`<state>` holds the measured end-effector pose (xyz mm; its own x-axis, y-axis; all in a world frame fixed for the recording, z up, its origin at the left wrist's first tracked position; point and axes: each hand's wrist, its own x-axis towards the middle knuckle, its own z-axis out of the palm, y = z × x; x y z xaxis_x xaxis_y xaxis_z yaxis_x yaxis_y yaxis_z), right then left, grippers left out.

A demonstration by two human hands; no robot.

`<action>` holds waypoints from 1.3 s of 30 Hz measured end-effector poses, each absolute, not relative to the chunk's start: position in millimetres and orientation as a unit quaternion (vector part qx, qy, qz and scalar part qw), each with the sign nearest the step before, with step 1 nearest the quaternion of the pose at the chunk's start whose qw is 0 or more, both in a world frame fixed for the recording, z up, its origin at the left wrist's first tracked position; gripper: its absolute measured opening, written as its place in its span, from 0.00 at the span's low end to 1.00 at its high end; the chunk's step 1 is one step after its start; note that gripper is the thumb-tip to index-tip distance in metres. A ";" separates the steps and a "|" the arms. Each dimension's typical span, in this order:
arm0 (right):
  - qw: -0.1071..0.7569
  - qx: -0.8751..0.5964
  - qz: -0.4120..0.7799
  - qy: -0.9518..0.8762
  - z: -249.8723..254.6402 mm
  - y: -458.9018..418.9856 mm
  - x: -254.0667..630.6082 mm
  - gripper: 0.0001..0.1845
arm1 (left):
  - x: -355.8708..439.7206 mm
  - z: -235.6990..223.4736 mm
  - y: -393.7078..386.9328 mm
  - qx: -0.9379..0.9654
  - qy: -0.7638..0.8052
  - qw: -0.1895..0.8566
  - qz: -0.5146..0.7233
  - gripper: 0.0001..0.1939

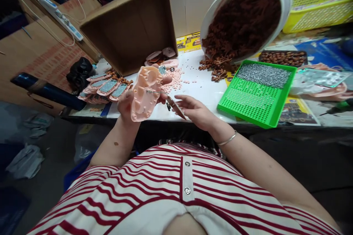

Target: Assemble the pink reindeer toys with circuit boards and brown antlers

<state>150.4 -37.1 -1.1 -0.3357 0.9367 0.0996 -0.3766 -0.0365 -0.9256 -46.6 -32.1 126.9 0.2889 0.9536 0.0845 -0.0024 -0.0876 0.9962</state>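
My left hand (127, 103) grips a pink plastic shell half (145, 93), its hollow inside with posts and ribs turned up. Thin wires run from the shell to a small brown circuit board (175, 107), which sits tilted between my two hands. Close beside that board is my right hand (197, 112), fingers stretched out and apart; whether the fingertips touch the board, I cannot tell. Small pink plastic pieces (176, 79) lie scattered behind the shell. Several pink shells with grey-blue boards (107, 87) are piled to the left.
An open cardboard box (132, 25) stands tilted at the back, with pink parts at its mouth. A white bucket (285, 0) on its side spills brown parts (217, 68). A green tray (248, 99) holds small metal pieces. Behind it are a dark tray (284, 58) and yellow basket (317, 14).
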 end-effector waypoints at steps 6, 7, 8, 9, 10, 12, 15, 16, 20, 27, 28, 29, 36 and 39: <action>0.456 -0.260 0.711 -0.469 5.0 -40.5 127.4 0.24 | -47.0 122.1 -28.9 0.569 0.395 0.542 0.477 0.54; 0.462 -0.249 0.719 -0.456 5.7 -40.3 124.9 0.26 | -47.5 121.5 -28.7 0.562 0.393 0.546 0.481 0.55; 0.472 -0.239 0.724 -0.443 6.0 -39.8 123.1 0.28 | -48.1 120.8 -28.7 0.555 0.387 0.553 0.486 0.55; 0.481 -0.231 0.725 -0.434 5.8 -39.1 122.2 0.30 | -48.8 120.0 -28.8 0.547 0.378 0.565 0.489 0.55; 0.490 -0.225 0.724 -0.429 5.3 -38.6 122.0 0.31 | -49.4 119.2 -29.0 0.536 0.367 0.579 0.493 0.55; 0.503 -0.216 0.720 -0.427 3.7 -38.1 123.6 0.32 | -50.3 117.3 -29.5 0.506 0.345 0.613 0.500 0.52; 0.500 -0.202 0.716 -0.443 1.7 -39.6 127.1 0.33 | -50.6 113.7 -29.9 0.442 0.310 0.666 0.515 0.48; 0.499 -0.199 0.714 -0.449 1.5 -40.4 127.8 0.34 | -50.9 112.2 -29.7 0.421 0.298 0.682 0.519 0.47; 0.518 -0.217 0.686 -0.464 1.3 -42.3 127.2 0.27 | -55.2 106.0 -28.1 0.368 0.276 0.715 0.526 0.47; 0.558 -0.300 0.582 -0.509 -5.1 -45.0 120.7 0.35 | -62.1 100.6 -26.9 0.360 0.267 0.735 0.508 0.49; 0.554 -0.310 0.578 -0.513 -5.3 -46.2 119.0 0.37 | -61.3 100.8 -27.2 0.366 0.267 0.736 0.503 0.50; 0.550 -0.317 0.572 -0.519 -5.0 -47.5 117.1 0.37 | -60.1 101.2 -27.8 0.372 0.268 0.736 0.498 0.51; 0.568 -0.383 0.448 -0.574 0.4 -55.8 112.5 0.23 | -54.5 101.7 -32.0 0.376 0.273 0.732 0.498 0.51; 0.591 -0.404 0.407 -0.568 1.9 -57.9 115.7 0.20 | -56.2 98.3 -31.6 0.372 0.269 0.731 0.505 0.50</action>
<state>115.7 -57.9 1.9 0.0249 0.9391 0.3428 -0.0225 0.3433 -0.9389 -56.2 -31.6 98.3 0.3451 0.9384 -0.0178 -0.5384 0.2134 0.8152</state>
